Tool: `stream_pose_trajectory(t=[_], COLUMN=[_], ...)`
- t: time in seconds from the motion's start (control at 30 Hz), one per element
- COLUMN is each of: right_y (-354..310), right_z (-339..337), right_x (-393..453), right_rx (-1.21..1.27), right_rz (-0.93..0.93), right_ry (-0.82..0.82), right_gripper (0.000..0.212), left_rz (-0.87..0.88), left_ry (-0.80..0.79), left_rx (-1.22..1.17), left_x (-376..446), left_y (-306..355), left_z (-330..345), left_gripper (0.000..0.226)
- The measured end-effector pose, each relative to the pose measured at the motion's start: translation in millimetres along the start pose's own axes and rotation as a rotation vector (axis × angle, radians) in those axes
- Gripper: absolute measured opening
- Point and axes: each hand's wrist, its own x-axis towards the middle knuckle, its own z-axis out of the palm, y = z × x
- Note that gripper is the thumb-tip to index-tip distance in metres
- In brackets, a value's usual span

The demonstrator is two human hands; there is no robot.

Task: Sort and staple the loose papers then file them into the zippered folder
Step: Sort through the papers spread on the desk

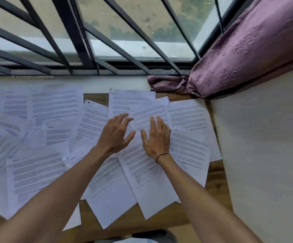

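Wooden table (217,174) set against a barred window (82,41), with a purple curtain (243,55) bunched at the far right corner and a pale wall (264,155) along the right side. Printed papers (42,165) cover nearly all of the tabletop, overlapping at many angles, some reaching past the near edge.

Both arms reach forward over the middle of the spread. The left hand (115,135) hovers with its fingers spread and loosely bent, holding nothing; its fingertips come close to the left edge of a tilted sheet (147,113) lying on top of others. The right hand (157,139), with a thin black band (162,156) at the wrist, has fingers straight and released, apparently resting on or just above the same sheet. Whether either hand actually touches the paper cannot be told.

No stapler and no zippered folder are in view, so sorting looks barely begun.

Risks, as a guess: sheets overlap so closely that lifting one could drag its neighbours and scramble any order. Pages overhanging the near edge could slide to the floor if the arms brush them. Some sheets have curled corners that may snag or crease.

Nothing blocks the hands except the papers themselves, layered under one another.
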Motion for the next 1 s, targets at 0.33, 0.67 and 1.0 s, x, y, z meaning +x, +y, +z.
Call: stream_pose_trajectory(t=[0.33,0.67,1.0], right_y=[68,70,106], right_z=[-11,-11,-49], right_x=[13,17,129], right_rx=[-0.049,0.024,-0.172], right_rz=[0.099,0.028,-0.170], right_ry=[0.014,0.053,-0.245], right_gripper=[0.069,0.056,0.083], left_rz=[0.030,-0.044,-0.059], left_ry=[-0.043,-0.002,-0.149], left_rx=[-0.003,-0.064,0.052], left_x=[19,32,30], left_y=[46,67,63], left_z=[24,42,61], left_gripper=[0.053,0.048,0.068])
